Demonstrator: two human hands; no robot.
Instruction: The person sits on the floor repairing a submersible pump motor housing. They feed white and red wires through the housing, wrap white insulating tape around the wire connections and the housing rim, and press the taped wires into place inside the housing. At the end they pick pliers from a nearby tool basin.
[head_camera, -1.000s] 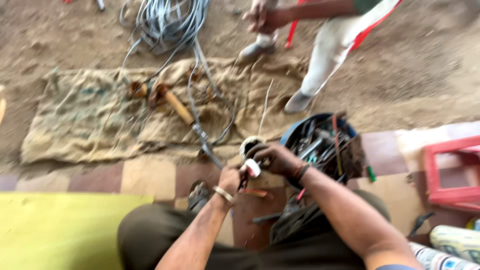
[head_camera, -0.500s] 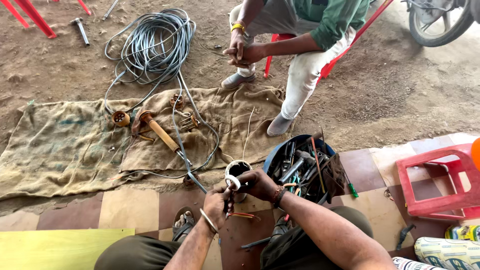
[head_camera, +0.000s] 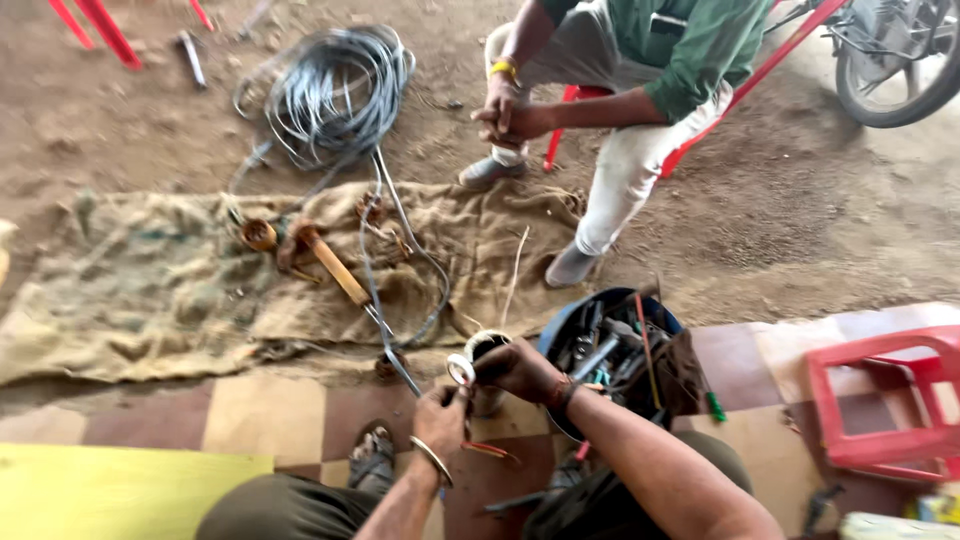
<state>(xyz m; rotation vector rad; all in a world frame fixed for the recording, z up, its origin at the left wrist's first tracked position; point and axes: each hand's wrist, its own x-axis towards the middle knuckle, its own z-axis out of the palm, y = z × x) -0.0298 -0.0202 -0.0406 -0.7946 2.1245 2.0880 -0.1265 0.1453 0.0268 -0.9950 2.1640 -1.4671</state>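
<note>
At lower centre of the frame my right hand (head_camera: 515, 368) is clamped on the tape roll (head_camera: 487, 346), my left hand (head_camera: 440, 420) pinches the cable (head_camera: 400, 372) just left of it, the cable's long axis running to upper left.

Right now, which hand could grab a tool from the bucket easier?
Probably the right hand. It holds the tape roll right beside the bucket, whose tools lie on that side. The left hand sits farther away, gripping the cable.
</note>
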